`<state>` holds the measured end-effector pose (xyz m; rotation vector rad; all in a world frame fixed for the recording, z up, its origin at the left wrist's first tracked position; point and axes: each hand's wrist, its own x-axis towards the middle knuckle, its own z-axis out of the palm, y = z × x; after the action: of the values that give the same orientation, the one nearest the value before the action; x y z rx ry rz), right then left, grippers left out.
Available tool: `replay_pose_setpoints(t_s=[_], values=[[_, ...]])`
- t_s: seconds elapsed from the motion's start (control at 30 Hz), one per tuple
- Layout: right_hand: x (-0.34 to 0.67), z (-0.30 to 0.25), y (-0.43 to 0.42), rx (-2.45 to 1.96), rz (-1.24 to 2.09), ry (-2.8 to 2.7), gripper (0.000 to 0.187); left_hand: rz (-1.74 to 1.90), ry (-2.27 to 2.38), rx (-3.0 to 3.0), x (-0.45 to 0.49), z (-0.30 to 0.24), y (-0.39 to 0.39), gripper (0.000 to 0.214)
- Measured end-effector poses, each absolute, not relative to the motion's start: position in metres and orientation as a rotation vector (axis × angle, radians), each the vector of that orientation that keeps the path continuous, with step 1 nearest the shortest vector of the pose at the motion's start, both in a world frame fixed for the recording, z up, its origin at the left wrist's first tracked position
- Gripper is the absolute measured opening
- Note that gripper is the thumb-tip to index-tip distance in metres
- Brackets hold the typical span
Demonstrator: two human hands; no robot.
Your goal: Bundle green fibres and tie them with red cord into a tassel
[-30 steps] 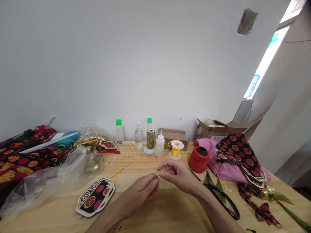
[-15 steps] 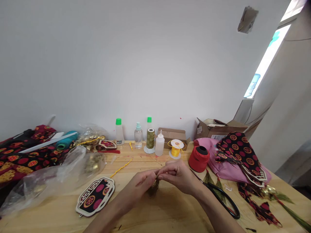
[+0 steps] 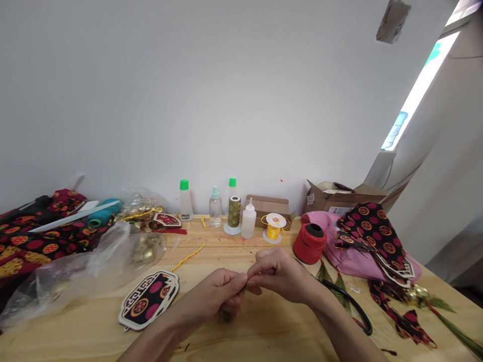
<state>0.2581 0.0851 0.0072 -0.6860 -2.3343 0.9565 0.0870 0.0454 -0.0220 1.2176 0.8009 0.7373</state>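
Observation:
My left hand (image 3: 222,291) is closed on an olive-green thread tassel (image 3: 226,316), most of it hidden behind the fingers. Against its fingertips my right hand (image 3: 279,276) is closed in a pinch at the tassel's top end; the exact spot it grips is covered. To the left of the hands lies a flat ornament (image 3: 145,301) with a white frame, dark patterned fabric and a yellow cord (image 3: 188,256). Black-handled scissors (image 3: 358,307) rest beyond my right wrist, partly covered by it, close to several green tassels (image 3: 341,289) with red tops.
Along the wall stand a green thread spool (image 3: 234,212), a white squeeze bottle (image 3: 248,221), a yellow cord spool (image 3: 273,231) and a red thread cone (image 3: 309,244). Plastic bags (image 3: 86,266) and patterned fabric (image 3: 49,241) lie left; pink cloth (image 3: 345,261) and a carton (image 3: 335,197) are right.
My left fingers have curled around the tassel, which hung visible below them before. Both hands stay together at its top. The view has shifted slightly.

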Motion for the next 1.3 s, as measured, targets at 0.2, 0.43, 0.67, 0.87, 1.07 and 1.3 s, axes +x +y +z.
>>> replay_pose_setpoints(t_s=[0.2,0.43,0.67,0.87,1.07,1.3], values=[[0.260,0.009,0.086,-0.687,0.991,-2.247,0.015,0.743,0.769,1.097,0.087,-0.020,0.043,0.032],[0.259,0.007,0.087,-0.678,1.022,-2.194,0.015,0.733,0.635,0.938,0.086,-0.022,0.043,0.025],[0.259,0.005,0.088,-0.698,1.067,-2.158,0.013,0.728,0.629,0.960,0.085,-0.023,0.045,0.024],[0.257,0.005,0.088,-0.749,1.089,-2.130,0.015,0.745,0.704,1.039,0.085,-0.023,0.046,0.026],[0.255,0.005,0.085,-0.769,1.185,-2.093,0.018,0.754,0.742,1.116,0.086,-0.022,0.045,0.028],[0.257,0.007,0.085,-0.743,1.336,-2.049,0.020,0.725,0.826,1.294,0.085,-0.009,0.040,0.029]])
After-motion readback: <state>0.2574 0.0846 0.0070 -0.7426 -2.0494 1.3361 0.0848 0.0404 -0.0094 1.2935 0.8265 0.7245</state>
